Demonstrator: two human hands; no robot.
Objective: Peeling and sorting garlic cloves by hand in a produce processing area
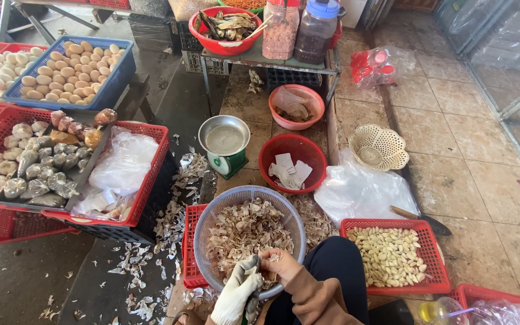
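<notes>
**Garlic peeling over a mesh basin, head view**

Garlic clove (pixel 270 257), small and partly hidden, sits at 6 o'clock in the frame, pinched between both hands above the near rim of the grey mesh basin (pixel 212 210). Left hand (pixel 236 293), in a white work glove, has its grip curled round a small knife-like tool whose form is hard to make out, the fingertips touching the clove. Right hand (pixel 279 263), bare with a brown sleeve, has its grip closed on the clove. Papery garlic skins (pixel 245 232) fill the basin, which rests on a red crate (pixel 189 247). At 4 o'clock a red tray (pixel 437 283) holds peeled cloves (pixel 389 256). Beyond the basin, at 12 o'clock, stand a small kitchen scale (pixel 224 144) and a red bowl (pixel 299 153) with paper scraps. At 9 o'clock a red basket (pixel 154 174) holds plastic bags. More skins litter the floor (pixel 482 180) around the basin.
</notes>
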